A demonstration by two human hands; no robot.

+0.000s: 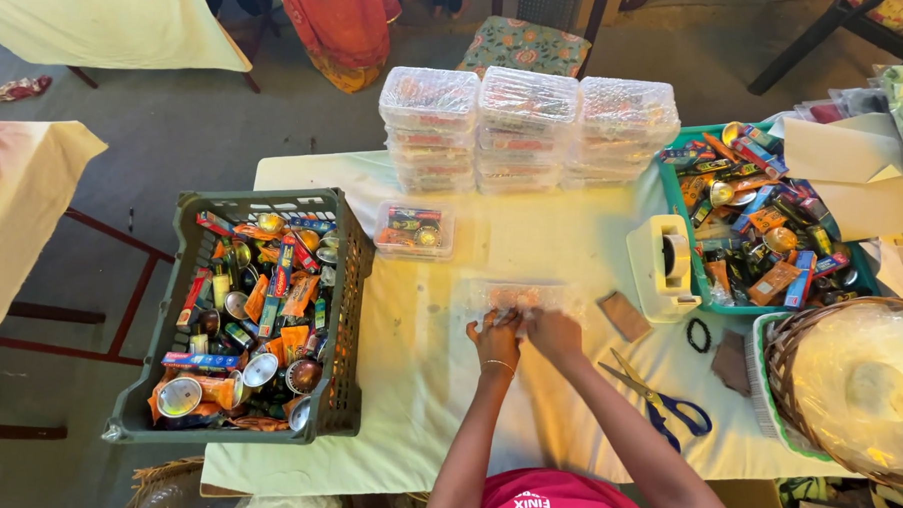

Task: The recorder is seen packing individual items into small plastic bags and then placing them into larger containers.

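My left hand and my right hand meet at the middle of the table, fingers pinched on the near edge of a clear plastic box that lies flat on the pale cloth. A thin bangle circles my left wrist. What the box holds is blurred by the shiny plastic. Another small clear box filled with small colourful items sits a little farther back and to the left, apart from both hands.
A dark crate of packets and metal bowls stands left. Stacked filled clear boxes line the far edge. A green tray of packets, a tape dispenser, blue-handled scissors and a wicker basket sit right.
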